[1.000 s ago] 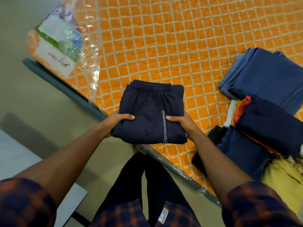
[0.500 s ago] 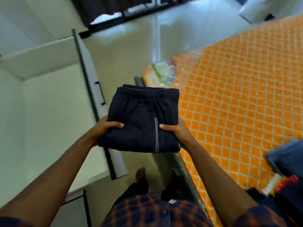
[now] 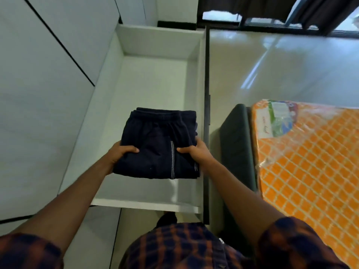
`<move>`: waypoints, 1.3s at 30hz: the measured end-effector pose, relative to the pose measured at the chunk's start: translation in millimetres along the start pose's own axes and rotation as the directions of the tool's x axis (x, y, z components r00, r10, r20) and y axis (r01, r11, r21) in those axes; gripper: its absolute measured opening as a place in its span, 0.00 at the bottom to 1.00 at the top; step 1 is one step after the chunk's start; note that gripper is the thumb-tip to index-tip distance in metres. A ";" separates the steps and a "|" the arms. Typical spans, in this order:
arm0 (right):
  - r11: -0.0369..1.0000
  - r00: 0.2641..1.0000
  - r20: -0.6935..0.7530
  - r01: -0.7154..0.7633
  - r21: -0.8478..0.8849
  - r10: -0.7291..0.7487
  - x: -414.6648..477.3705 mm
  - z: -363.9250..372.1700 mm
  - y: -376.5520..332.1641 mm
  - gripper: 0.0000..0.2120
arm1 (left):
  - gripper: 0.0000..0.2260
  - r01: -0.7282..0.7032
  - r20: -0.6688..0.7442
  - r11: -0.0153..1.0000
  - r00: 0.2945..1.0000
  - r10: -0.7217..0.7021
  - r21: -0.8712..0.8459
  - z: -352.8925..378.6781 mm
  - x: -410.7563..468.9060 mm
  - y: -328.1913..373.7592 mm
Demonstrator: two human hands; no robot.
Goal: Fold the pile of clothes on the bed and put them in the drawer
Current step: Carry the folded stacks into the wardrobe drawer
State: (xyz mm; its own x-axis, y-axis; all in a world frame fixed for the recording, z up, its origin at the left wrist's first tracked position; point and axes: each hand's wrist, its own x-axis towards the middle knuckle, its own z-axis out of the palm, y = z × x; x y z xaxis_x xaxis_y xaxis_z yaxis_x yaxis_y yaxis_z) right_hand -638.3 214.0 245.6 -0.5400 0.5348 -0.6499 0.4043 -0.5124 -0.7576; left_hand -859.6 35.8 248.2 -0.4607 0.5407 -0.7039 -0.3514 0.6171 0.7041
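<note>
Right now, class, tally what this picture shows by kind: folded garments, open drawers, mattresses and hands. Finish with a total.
1 folded navy garment
1 open white drawer
1 orange mattress
2 hands: left hand and right hand, both gripping the garment
Total: 5

Head view. At centre frame, folded navy trousers [image 3: 158, 144] with a white stitched side seam are held over the open white drawer [image 3: 153, 78]. The left hand [image 3: 121, 154] grips the lower left edge, thumb on top; the right hand [image 3: 196, 153] grips the lower right edge likewise. At right frame lies an orange quilted mattress [image 3: 314, 164] in clear plastic on a dark bed frame [image 3: 238, 144]. Checked shirt sleeves fill the bottom of the frame.
</note>
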 end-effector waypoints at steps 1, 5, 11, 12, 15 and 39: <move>0.999 0.999 -0.025 -0.041 -0.017 0.041 9.2 11.2 7.6 0.26 | 0.35 0.045 -0.018 0.999 0.999 -0.045 -0.001 -7.2 9.7 -10.0; 0.976 0.972 -0.147 -0.198 -0.090 0.184 32.2 36.0 49.4 0.30 | 0.32 0.156 -0.020 0.987 0.988 -0.156 0.021 -8.9 42.3 -49.9; 0.827 0.926 -0.191 -0.378 -0.417 0.327 48.7 38.3 95.9 0.39 | 0.24 0.285 0.028 0.940 0.955 -0.296 0.187 17.6 61.7 -92.7; 0.781 0.912 -0.178 -0.409 -0.471 0.370 46.8 39.8 101.2 0.40 | 0.29 0.286 0.029 0.929 0.953 -0.301 0.233 18.0 58.2 -101.1; 0.664 0.839 -0.208 -0.530 -0.528 0.504 41.1 46.1 126.0 0.43 | 0.37 0.287 0.032 0.901 0.949 -0.314 0.325 16.3 61.9 -117.8; 0.832 0.997 -0.058 0.005 -0.555 -0.045 -7.7 11.9 43.9 0.17 | 0.09 -0.206 -0.215 0.953 0.943 0.254 0.222 64.6 73.5 -45.5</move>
State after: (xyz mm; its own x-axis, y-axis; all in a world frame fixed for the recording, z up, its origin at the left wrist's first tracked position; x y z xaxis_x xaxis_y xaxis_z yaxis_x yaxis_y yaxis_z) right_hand -625.2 179.4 218.1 -0.5140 0.5952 -0.6177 0.7430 -0.0510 -0.6673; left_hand -824.9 84.5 158.3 -0.6990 0.5435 -0.4647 -0.0588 0.6040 0.7948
